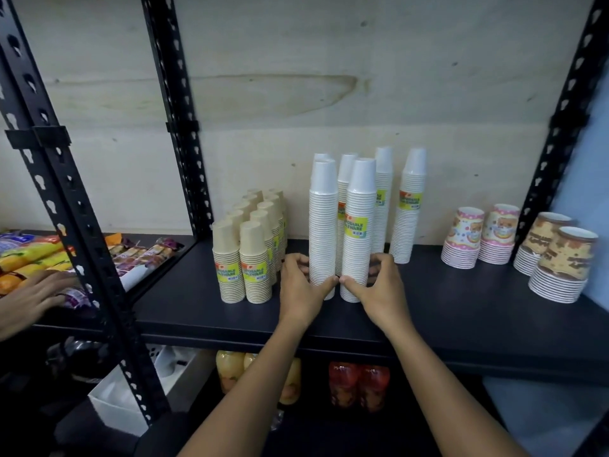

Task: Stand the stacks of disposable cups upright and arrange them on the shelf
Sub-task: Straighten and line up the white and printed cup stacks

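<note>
Both hands' fingers press the bases of two front white stacks (pixel 339 232), with more white stacks packed close behind the fingertips. Left of the left hand (pixel 301 285), tan stacks (pixel 245 255) stand just beside the knuckles. Right of the right hand (pixel 375 286), bare shelf (pixel 461 301) lies open up to the patterned cups (pixel 478 239).

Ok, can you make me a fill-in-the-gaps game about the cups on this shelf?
1. Both hands, left hand and right hand, hold the two front stacks of ____ cups.
2. The tan cups stand to the ____ of the white ones.
3. All the cups stand upside down on a ____ shelf.
4. The red bottles sit ____ the shelf.

Missing words: white; left; black; below
</note>
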